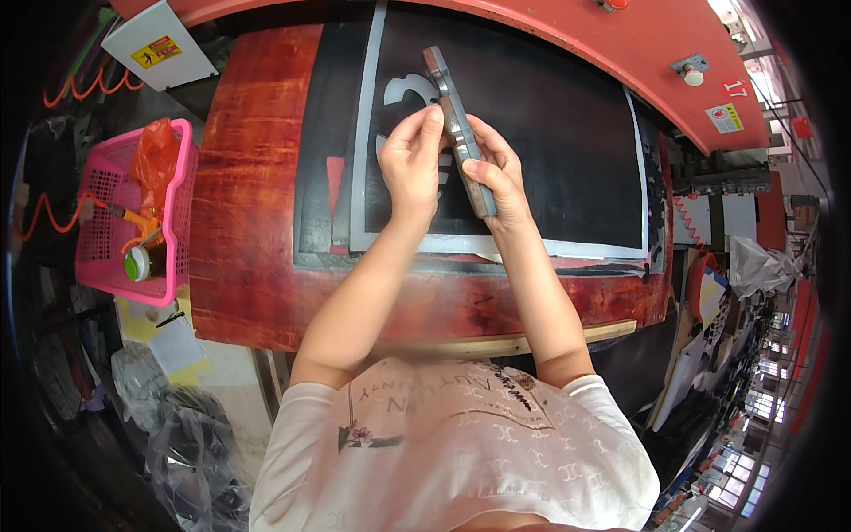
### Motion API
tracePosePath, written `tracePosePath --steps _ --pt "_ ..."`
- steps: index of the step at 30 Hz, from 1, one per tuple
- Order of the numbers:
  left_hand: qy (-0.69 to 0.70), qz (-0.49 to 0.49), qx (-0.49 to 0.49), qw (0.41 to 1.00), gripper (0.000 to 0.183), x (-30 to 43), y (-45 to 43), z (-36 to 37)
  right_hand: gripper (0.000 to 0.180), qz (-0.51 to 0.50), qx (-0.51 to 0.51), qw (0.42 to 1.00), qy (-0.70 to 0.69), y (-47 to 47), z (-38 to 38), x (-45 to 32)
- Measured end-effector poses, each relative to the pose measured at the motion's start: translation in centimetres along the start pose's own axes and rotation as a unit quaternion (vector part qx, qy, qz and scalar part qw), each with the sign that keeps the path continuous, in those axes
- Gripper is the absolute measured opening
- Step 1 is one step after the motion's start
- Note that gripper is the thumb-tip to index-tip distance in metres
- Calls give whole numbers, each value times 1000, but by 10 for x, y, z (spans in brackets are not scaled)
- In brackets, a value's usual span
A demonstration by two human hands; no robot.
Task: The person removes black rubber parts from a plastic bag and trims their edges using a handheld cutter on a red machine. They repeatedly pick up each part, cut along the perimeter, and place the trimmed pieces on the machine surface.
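A long, narrow cutting die [459, 133] of worn metal is held up on its edge, tilted, between my two hands. My right hand [497, 166] grips its lower part, with the thumb on the near side. The fingertips of my left hand [413, 156] pinch or touch its left side around the middle; how firmly is hard to tell. Beneath lies a black sheet [565, 153] with a pale border. A curved cut-out [407, 90] shows a light surface beside the die's upper end, and more light shapes lie partly hidden behind my left hand.
A red-stained board [249, 199] carries the sheets. Across the far side runs a red machine beam [638, 60] with a knob [693, 76]. On the left a pink plastic basket [174, 259] holds an orange bag, an air blow gun and a green-lidded container. A wooden strip [598, 332] lines the near edge.
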State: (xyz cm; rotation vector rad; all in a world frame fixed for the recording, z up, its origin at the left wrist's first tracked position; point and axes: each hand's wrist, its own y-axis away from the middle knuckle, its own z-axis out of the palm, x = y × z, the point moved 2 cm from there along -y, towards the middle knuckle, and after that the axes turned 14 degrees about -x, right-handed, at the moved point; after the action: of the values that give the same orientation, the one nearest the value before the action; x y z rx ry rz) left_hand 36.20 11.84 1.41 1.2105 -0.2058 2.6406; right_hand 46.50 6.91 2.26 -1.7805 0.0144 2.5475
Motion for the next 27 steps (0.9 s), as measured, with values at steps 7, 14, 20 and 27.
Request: tracePosePath --steps 7,14,20,27 --pt "-9 20 1 1000 13 -6 3 -4 70 -11 16 999 -49 -1 -4 -3" --pt "-50 -248 -145 956 18 42 -11 -34 71 -19 -7 994 108 10 -4 2" --pt "-178 -303 -248 903 27 49 -15 -53 73 -48 -10 973 227 28 -6 -15" --pt "-318 -199 -170 911 28 94 -9 -141 70 -28 38 995 94 46 -41 -67"
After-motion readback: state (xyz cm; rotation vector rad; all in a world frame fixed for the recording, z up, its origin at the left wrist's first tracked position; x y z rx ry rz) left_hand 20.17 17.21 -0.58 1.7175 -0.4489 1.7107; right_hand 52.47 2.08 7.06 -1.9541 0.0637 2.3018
